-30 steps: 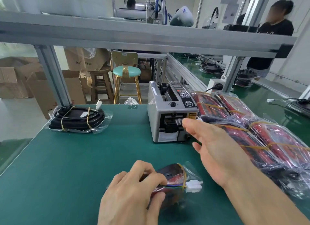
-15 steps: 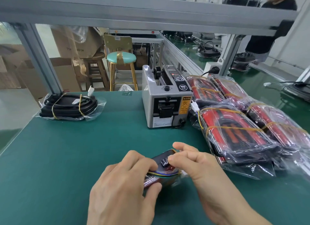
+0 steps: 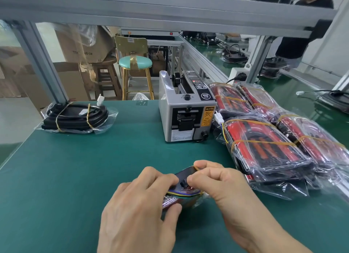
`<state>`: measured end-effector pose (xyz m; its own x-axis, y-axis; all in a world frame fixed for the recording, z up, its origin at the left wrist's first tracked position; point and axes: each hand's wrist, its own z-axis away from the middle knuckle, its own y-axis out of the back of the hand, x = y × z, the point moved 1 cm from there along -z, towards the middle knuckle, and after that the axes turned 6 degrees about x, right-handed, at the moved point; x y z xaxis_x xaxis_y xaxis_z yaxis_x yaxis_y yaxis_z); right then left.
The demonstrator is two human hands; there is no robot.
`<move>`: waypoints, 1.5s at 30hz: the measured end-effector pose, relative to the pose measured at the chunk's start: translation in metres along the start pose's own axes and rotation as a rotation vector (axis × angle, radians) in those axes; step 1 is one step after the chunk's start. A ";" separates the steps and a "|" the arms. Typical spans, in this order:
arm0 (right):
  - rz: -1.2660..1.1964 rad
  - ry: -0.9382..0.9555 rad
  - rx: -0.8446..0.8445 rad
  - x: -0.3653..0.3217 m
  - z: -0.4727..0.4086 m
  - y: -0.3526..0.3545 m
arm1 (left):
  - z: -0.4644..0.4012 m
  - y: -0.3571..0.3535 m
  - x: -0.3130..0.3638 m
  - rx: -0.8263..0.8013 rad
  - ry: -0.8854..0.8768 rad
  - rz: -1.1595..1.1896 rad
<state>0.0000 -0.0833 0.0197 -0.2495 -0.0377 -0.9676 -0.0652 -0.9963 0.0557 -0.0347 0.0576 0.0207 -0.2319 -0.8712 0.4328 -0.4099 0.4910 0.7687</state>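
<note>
1. Gripping the small bagged bundle point(image 3: 186, 193) from the left, our left hand point(image 3: 140, 211) curls its fingers and thumb around it.
2. Our right hand point(image 3: 220, 184) pinches its top from the right.
3. We see the bundle low over the green desk point(image 3: 75, 177), near edge, centre.
4. We see the grey tape dispenser point(image 3: 186, 116) farther back, red bagged packs point(image 3: 264, 139) at right.

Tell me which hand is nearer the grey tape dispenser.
Right. The right hand lies in front of the tape dispenser; the left hand is nearer the person and leftward. Both hold the bagged part.
</note>
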 end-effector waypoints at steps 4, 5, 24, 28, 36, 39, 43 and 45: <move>0.028 0.024 0.036 0.003 0.000 -0.003 | 0.000 0.000 0.000 -0.004 -0.003 0.021; 0.033 0.031 0.051 0.003 0.000 -0.004 | 0.000 0.000 -0.001 -0.003 -0.003 0.025; 0.036 0.046 0.051 0.003 -0.002 -0.003 | -0.001 -0.003 -0.002 0.018 -0.033 0.018; -0.045 -0.007 0.009 0.004 -0.003 -0.001 | -0.001 -0.003 -0.003 0.061 -0.054 0.008; -0.052 0.003 -0.006 0.004 -0.003 -0.001 | -0.001 -0.004 -0.003 0.064 -0.064 0.000; -0.006 0.033 0.020 0.005 -0.003 -0.002 | -0.001 -0.004 -0.002 0.036 -0.062 0.021; 0.043 0.069 0.060 0.008 -0.003 -0.004 | 0.000 -0.003 -0.001 -0.012 -0.046 0.052; 0.064 0.084 0.069 0.009 -0.003 -0.004 | 0.000 -0.002 -0.001 -0.017 -0.048 0.052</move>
<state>0.0005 -0.0798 0.0103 -0.1734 -0.1099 -0.9787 -0.1193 -0.9841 0.1317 -0.0335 0.0568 0.0186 -0.2950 -0.8433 0.4492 -0.3813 0.5350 0.7539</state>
